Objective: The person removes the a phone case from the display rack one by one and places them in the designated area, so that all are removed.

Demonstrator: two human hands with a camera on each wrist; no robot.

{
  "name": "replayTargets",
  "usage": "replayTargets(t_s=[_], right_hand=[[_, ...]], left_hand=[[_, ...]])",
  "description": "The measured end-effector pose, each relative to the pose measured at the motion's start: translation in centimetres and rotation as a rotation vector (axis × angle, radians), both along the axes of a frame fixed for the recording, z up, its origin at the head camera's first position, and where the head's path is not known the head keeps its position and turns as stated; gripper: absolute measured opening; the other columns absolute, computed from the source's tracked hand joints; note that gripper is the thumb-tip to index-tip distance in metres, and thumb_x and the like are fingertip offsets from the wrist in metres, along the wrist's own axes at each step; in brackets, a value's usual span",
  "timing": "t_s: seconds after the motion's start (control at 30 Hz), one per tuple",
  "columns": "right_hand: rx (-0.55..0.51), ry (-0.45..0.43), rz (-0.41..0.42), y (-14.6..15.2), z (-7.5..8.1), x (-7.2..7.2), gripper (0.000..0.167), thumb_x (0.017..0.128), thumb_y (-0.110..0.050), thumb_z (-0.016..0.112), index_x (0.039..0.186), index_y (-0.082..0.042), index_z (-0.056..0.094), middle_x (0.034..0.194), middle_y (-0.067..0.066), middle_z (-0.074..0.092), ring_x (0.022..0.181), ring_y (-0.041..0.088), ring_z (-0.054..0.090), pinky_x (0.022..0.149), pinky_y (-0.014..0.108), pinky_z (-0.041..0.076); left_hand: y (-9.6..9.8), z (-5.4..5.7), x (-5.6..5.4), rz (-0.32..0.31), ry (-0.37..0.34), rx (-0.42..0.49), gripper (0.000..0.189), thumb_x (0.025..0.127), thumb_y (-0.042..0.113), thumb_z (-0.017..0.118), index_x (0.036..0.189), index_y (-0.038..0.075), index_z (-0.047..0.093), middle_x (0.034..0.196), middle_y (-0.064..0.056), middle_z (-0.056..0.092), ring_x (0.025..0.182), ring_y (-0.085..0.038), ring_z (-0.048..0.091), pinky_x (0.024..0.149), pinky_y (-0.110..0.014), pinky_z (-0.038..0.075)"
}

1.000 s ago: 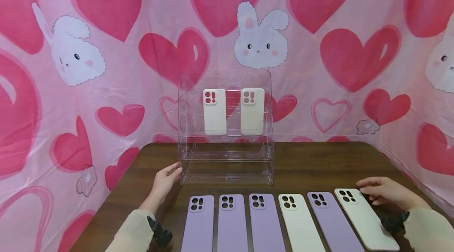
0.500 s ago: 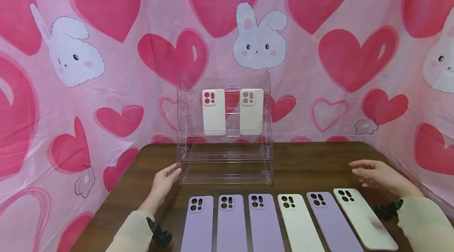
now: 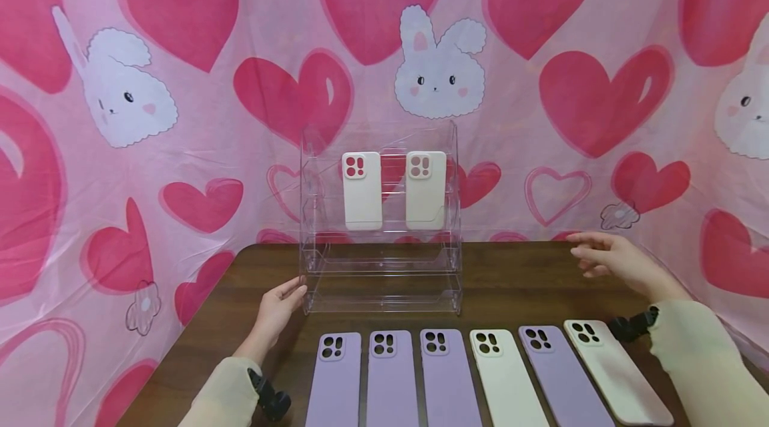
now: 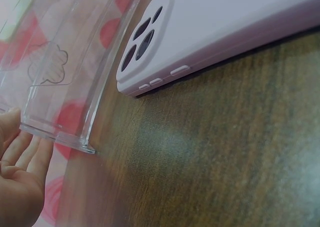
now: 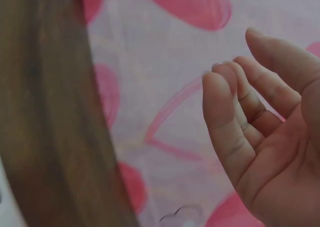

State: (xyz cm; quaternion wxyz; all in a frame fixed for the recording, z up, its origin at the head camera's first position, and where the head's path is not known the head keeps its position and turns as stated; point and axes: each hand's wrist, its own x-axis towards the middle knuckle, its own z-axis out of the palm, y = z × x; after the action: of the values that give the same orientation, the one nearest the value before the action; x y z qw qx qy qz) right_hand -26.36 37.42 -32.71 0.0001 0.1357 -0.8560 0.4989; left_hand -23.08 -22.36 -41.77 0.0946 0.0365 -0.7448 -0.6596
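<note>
A clear tiered display rack stands on the table, with two white phone cases upright side by side on an upper tier. My left hand holds the rack's lower left side, thumb and fingers at its edge in the left wrist view. Raised above the table's right side, my right hand holds nothing; its fingers are loosely bent in the right wrist view. Below it lies a white phone case, beside a purple one. Another white case and several purple cases continue the row leftward.
The brown wooden table has its far edge close to a pink cloth backdrop printed with hearts and rabbits. The rack's lower tiers stand behind the row of cases. A black wrist camera sits on my right wrist.
My right hand has risen from beside the rightmost white phone case and moved forward and left. My left hand has stayed at the rack, and the cases lie where they were.
</note>
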Motion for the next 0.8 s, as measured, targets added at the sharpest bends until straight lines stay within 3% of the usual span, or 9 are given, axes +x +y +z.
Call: replayTargets(t_s=[0.17,0.37,0.5,0.63,0.8], right_hand=[[-0.027,0.056,0.028,-1.9,2.9,-0.9,0.024,0.091,-0.018,0.059,0.113,-0.025,0.055,0.094,-0.003,0.060,0.078,0.019,0.059,0.067,0.035,0.056],[0.017,0.121,0.026,-4.4,6.1,-1.8,0.039,0.092,-0.021,0.058,0.128,-0.010,0.048,0.097,-0.005,0.061,0.081,0.016,0.062,0.069,0.031,0.056],[0.019,0.148,0.045,-6.3,7.9,-2.4,0.049,0.092,-0.021,0.058,0.134,-0.002,0.042,0.097,0.006,0.059,0.079,0.021,0.061,0.068,0.032,0.056],[0.032,0.151,0.043,-8.3,9.4,-2.8,0.053,0.091,-0.024,0.059,0.136,-0.003,0.039,0.101,0.016,0.055,0.079,0.027,0.062,0.068,0.033,0.056],[0.035,0.152,0.043,-10.6,11.0,-3.3,0.056,0.089,-0.028,0.062,0.137,-0.008,0.041,0.107,0.018,0.053,0.082,0.021,0.061,0.071,0.031,0.056]], left_hand=[[0.0,0.0,0.0,0.003,-0.007,-0.003,0.040,0.092,0.005,0.054,0.128,-0.012,0.045,0.129,-0.023,0.047,0.115,-0.030,0.048,0.089,-0.030,0.047],[0.0,0.0,0.0,-0.006,-0.010,-0.010,0.041,0.093,0.006,0.053,0.128,-0.012,0.044,0.130,-0.023,0.046,0.116,-0.032,0.047,0.091,-0.033,0.044],[0.0,-0.1,0.0,-0.005,-0.013,-0.010,0.041,0.093,0.006,0.053,0.128,-0.012,0.044,0.130,-0.023,0.046,0.117,-0.032,0.047,0.092,-0.034,0.044],[-0.1,-0.1,0.0,-0.005,-0.018,-0.009,0.041,0.093,0.007,0.053,0.129,-0.012,0.044,0.130,-0.023,0.046,0.117,-0.032,0.046,0.092,-0.034,0.044],[0.0,0.0,0.0,-0.004,-0.013,-0.015,0.042,0.093,0.008,0.054,0.129,-0.012,0.044,0.130,-0.023,0.046,0.117,-0.033,0.047,0.092,-0.035,0.044]])
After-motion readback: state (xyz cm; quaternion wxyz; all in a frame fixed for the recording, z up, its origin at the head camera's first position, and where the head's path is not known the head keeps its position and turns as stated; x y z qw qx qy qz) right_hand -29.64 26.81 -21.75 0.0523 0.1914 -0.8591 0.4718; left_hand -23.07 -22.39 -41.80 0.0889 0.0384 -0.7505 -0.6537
